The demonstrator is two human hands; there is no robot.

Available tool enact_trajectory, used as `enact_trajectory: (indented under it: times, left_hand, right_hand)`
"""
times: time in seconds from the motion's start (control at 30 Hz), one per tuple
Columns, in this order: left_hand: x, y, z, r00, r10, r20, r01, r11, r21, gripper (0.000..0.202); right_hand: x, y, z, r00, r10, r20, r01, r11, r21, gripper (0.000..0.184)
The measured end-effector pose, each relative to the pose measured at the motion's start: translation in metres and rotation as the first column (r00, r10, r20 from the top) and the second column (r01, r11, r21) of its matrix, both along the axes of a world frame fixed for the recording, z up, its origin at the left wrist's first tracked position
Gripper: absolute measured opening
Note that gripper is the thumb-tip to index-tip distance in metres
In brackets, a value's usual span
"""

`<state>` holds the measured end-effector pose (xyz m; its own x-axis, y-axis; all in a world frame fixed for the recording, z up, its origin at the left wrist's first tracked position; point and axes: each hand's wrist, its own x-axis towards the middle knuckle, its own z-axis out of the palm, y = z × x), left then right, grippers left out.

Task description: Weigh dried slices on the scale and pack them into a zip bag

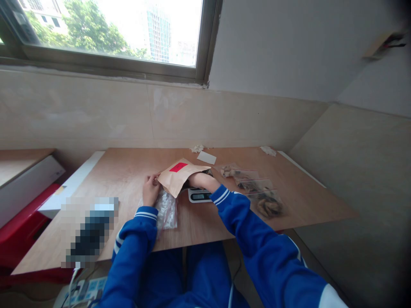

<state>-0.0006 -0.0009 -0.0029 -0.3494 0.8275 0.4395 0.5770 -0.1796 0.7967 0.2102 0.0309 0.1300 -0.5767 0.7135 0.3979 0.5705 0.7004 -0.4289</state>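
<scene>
Head view, looking down on a plywood tabletop [135,175]: the left hand [150,191] stands almost upright on its wrist, with the forearm in a blue sleeve [131,239] rising from the near edge. Its fingers [154,179] are close together and touch the left edge of a kraft paper envelope [176,177] with a red label, though whether they pinch it I cannot tell. The right forearm reaches across from the right and the right hand [196,179] passes into the envelope's mouth. Those fingers are hidden inside, so their state cannot be told.

The envelope lies tilted between both hands. Just below the left fingers, a clear plastic bag [167,211] lies crumpled on the wood. A digital scale [199,196] sits under the right wrist. Right of the right fingers, three zip bags [253,186] of dried brown pieces lie in a loose row. Beyond the fingers lie a white card [206,158] and scraps of crumpled paper [197,148]. Far left of them is a pixelated, blurred object [90,229].
</scene>
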Motion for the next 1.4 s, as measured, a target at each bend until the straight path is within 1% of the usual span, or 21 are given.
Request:
enact_trajectory:
  times: [0.07, 0.1, 0.13, 0.17, 0.23, 0.27, 0.3, 0.33, 0.37, 0.43, 0.5, 0.57, 0.6, 0.67, 0.77, 0.83, 0.9, 1.0, 1.13, 1.27, 1.4]
  left_hand:
    - [0.0, 0.0, -0.001, 1.0, -0.005, -0.005, 0.005, 1.0, 0.006, 0.035]
    - [-0.001, 0.001, -0.002, 1.0, -0.006, -0.01, 0.006, 1.0, 0.006, 0.036]
    - [-0.001, 0.001, -0.002, 1.0, -0.005, -0.016, 0.006, 1.0, 0.005, 0.036]
    - [-0.001, 0.001, -0.003, 1.0, -0.004, -0.023, 0.004, 1.0, 0.002, 0.037]
    - [-0.002, 0.002, -0.005, 0.999, 0.002, -0.032, -0.002, 1.0, -0.004, 0.037]
    - [-0.003, 0.002, -0.006, 1.0, 0.002, -0.031, -0.002, 1.0, -0.008, 0.037]
    - [-0.003, 0.003, -0.008, 1.0, 0.001, -0.027, -0.002, 1.0, -0.012, 0.037]
    - [-0.004, 0.003, -0.009, 1.0, 0.001, -0.024, -0.001, 1.0, -0.017, 0.036]
    - [-0.004, 0.003, -0.01, 1.0, -0.001, -0.023, 0.0, 1.0, -0.022, 0.035]
    - [-0.005, 0.003, -0.011, 0.999, -0.006, -0.032, 0.005, 1.0, -0.029, 0.032]
    - [-0.005, 0.003, -0.011, 0.999, -0.012, -0.049, 0.011, 0.999, -0.032, 0.029]
    - [-0.005, 0.002, -0.011, 0.998, -0.021, -0.06, 0.019, 0.999, -0.032, 0.028]
    - [-0.005, 0.002, -0.01, 0.998, -0.023, -0.063, 0.021, 0.999, -0.03, 0.028]
    - [-0.005, 0.001, -0.01, 0.998, -0.026, -0.062, 0.025, 0.999, -0.027, 0.027]
    - [-0.005, 0.0, -0.01, 0.998, -0.027, -0.061, 0.025, 0.999, -0.033, 0.027]
    - [-0.004, 0.0, -0.01, 0.998, -0.024, -0.06, 0.022, 0.999, -0.035, 0.027]
    - [-0.004, -0.001, -0.009, 0.998, -0.021, -0.056, 0.019, 0.999, -0.033, 0.028]
    - [-0.004, -0.001, -0.007, 0.998, -0.011, -0.057, 0.009, 0.999, -0.041, 0.028]
    - [-0.003, -0.002, -0.006, 0.995, 0.012, -0.098, -0.018, 0.998, -0.06, 0.028]
    - [-0.002, -0.002, -0.004, 0.981, 0.057, -0.188, -0.08, 0.99, -0.115, 0.027]
    - [-0.004, -0.004, -0.002, 0.946, 0.149, -0.288, -0.203, 0.965, -0.167, 0.031]
  right_hand:
    - [0.014, -0.014, 0.015, 0.992, 0.118, 0.051, -0.116, 0.992, -0.046, 0.035]
    - [0.023, -0.022, 0.024, 0.984, 0.173, 0.053, -0.169, 0.983, -0.065, 0.031]
    - [0.032, -0.03, 0.034, 0.971, 0.236, 0.028, -0.232, 0.968, -0.09, 0.027]
    - [0.042, -0.038, 0.042, 0.97, 0.241, -0.036, -0.244, 0.965, -0.094, 0.025]
    - [0.062, -0.053, 0.054, 0.967, 0.147, -0.209, -0.165, 0.984, -0.069, 0.021]
    - [0.071, -0.058, 0.055, 0.954, 0.068, -0.293, -0.09, 0.994, -0.06, 0.019]
    - [0.081, -0.062, 0.053, 0.934, -0.01, -0.357, -0.013, 0.998, -0.062, 0.017]
    - [0.089, -0.065, 0.047, 0.913, -0.081, -0.399, 0.056, 0.996, -0.075, 0.017]
    - [0.097, -0.066, 0.038, 0.898, -0.14, -0.417, 0.11, 0.989, -0.096, 0.016]
    - [0.11, -0.065, 0.011, 0.893, -0.214, -0.395, 0.173, 0.975, -0.138, 0.017]
    - [0.117, -0.061, -0.02, 0.918, -0.233, -0.319, 0.192, 0.969, -0.155, 0.018]
    - [0.119, -0.057, -0.049, 0.936, -0.265, -0.234, 0.245, 0.963, -0.111, 0.02]
    - [0.118, -0.055, -0.06, 0.937, -0.292, -0.19, 0.283, 0.956, -0.074, 0.02]
    - [0.114, -0.052, -0.076, 0.928, -0.353, -0.118, 0.356, 0.935, 0.004, 0.02]
    - [0.106, -0.048, -0.086, 0.918, -0.393, -0.048, 0.396, 0.915, 0.078, 0.021]
    - [0.102, -0.046, -0.087, 0.923, -0.383, -0.03, 0.384, 0.919, 0.092, 0.023]
    - [0.102, -0.047, -0.086, 0.931, -0.362, -0.052, 0.365, 0.927, 0.084, 0.023]
    - [0.108, -0.053, -0.085, 0.924, -0.34, -0.175, 0.354, 0.934, 0.053, 0.023]
    - [0.125, -0.061, -0.089, 0.851, -0.378, -0.364, 0.397, 0.917, -0.023, 0.024]
    - [0.143, -0.069, -0.105, 0.789, -0.442, -0.426, 0.458, 0.886, -0.071, 0.026]
    - [0.154, -0.081, -0.124, 0.743, -0.512, -0.431, 0.492, 0.855, -0.167, 0.027]
